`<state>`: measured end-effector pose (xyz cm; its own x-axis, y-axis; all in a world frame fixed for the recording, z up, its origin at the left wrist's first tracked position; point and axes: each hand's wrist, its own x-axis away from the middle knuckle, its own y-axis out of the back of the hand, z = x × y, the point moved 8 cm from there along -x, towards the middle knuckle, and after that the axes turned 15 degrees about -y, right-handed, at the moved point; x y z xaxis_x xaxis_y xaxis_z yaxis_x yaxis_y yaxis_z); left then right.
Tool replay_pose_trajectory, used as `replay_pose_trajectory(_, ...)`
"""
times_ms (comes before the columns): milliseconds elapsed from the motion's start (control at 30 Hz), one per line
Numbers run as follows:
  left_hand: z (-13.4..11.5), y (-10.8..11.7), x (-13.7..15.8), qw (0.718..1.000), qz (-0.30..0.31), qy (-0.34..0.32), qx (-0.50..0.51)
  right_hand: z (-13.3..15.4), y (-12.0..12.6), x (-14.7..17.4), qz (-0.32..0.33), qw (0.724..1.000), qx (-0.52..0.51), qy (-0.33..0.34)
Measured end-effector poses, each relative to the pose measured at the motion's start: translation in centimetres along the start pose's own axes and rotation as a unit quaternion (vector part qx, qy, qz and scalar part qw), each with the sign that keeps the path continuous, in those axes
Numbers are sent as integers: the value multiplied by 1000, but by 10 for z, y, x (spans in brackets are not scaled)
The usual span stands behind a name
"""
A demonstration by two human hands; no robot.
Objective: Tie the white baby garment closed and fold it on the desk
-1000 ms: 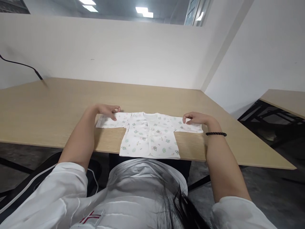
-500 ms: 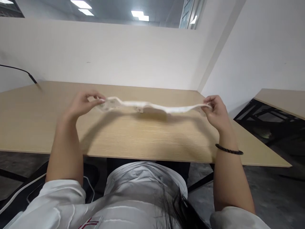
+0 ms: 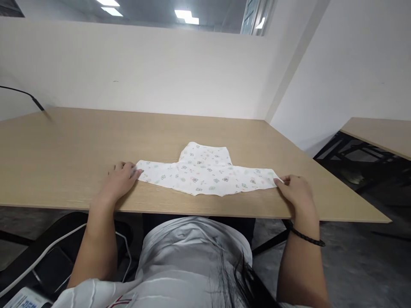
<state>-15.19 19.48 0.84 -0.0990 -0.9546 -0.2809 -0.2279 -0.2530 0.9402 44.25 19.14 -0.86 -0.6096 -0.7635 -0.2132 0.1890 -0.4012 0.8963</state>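
Tabletop [image 3: 122, 128] spreads past the shirt [image 3: 205, 171] (front edge [image 3: 205, 213] near); left fingers [image 3: 129, 167] and right fingers [image 3: 284, 185] pinch cuffs [image 3: 141, 165].

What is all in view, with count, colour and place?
Table: one, light wood, centre
Garment: one, white, printed, on table
Second table: one, light top, right
Walls: two, white, background
Panes: two, greyish, top
Lights: two pairs, white, top
Cord: one, black, left
Cable: white, lower left, count unclear
Dark items: count unclear, lower left
Printed item: one, white, bottom left
Bracelet: one, black, lower right
Hair: one lock, black, bottom
Shirt: one, white, bottom centre
Left hand: one, bare, touching a sleeve
Right hand: one, bare, touching the other sleeve
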Motion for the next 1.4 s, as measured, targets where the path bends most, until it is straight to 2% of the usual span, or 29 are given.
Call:
replay_pose_trajectory(100, -16, -4, 0, 995, -23, -50, 78, 10, -1, 8, -9, 999, -38, 9)
replay_pose_trajectory(167, -18, 3, 5, 981, -97, -38, 162, 8, 12, 13, -55, 992, -110, -15)
replay_pose_trajectory(267, -11, 10, 18, 926, -221, 16, 304, -3, 34, 19, -137, 967, -205, -71)
replay_pose_trajectory(300, -11, 8, 21, 907, -233, 27, 348, -6, 40, 21, -154, 959, -223, -86)
replay_pose_trajectory(367, -16, 2, 23, 883, -216, 40, 414, -7, 49, 26, -178, 946, -251, -106)
replay_pose_trajectory(467, -25, -2, 26, 873, -191, 58, 445, 15, 63, 46, -191, 928, -313, -72)
replay_pose_trajectory(500, -27, -1, 26, 870, -199, 60, 448, 30, 67, 56, -181, 920, -344, -42)
replay_pose_trajectory(567, -30, 5, 24, 861, -228, 52, 452, 66, 70, 79, -115, 904, -411, 38)
replay_pose_trajectory(667, -32, 14, 19, 853, -275, 37, 442, 129, 58, 118, 118, 874, -428, 196)
replay_pose_trajectory(700, -31, 17, 18, 852, -291, 36, 433, 138, 57, 127, 152, 861, -433, 220)
replay_pose_trajectory(733, -30, 20, 18, 851, -307, 36, 424, 140, 57, 131, 168, 852, -440, 228)
replay_pose_trajectory(800, -26, 26, 19, 848, -332, 38, 411, 128, 56, 126, 142, 853, -462, 199)
replay_pose_trajectory(867, -23, 31, 21, 847, -348, 40, 399, 110, 49, 115, 119, 873, -447, 154)
replay_pose_trajectory(967, -22, 39, 19, 851, -365, 49, 374, 98, 27, 109, 141, 917, -348, 137)
replay_pose_trajectory(1033, -33, 45, 15, 853, -379, 49, 355, 100, 13, 114, 177, 930, -284, 151)
replay_pose_trajectory(1100, -59, 50, 10, 853, -388, 24, 347, 104, 3, 120, 198, 935, -247, 158)
replay_pose_trajectory(1133, -78, 52, 8, 854, -384, -3, 351, 105, 1, 122, 198, 937, -241, 156)
replay_pose_trajectory(1200, -130, 51, 2, 862, -318, -109, 379, 104, 1, 124, 186, 938, -252, 147)
replay_pose_trajectory(1267, -191, 44, 7, 861, -170, -276, 393, 99, 4, 122, 173, 934, -284, 132)
replay_pose_trajectory(1300, -213, 42, 16, 849, -106, -350, 382, 95, 6, 121, 165, 932, -297, 125)
replay_pose_trajectory(1333, -224, 42, 27, 837, -71, -395, 371, 91, 10, 120, 157, 932, -303, 121)
replay_pose_trajectory(1400, -220, 50, 41, 835, -68, -414, 355, 85, 18, 120, 136, 935, -301, 128)
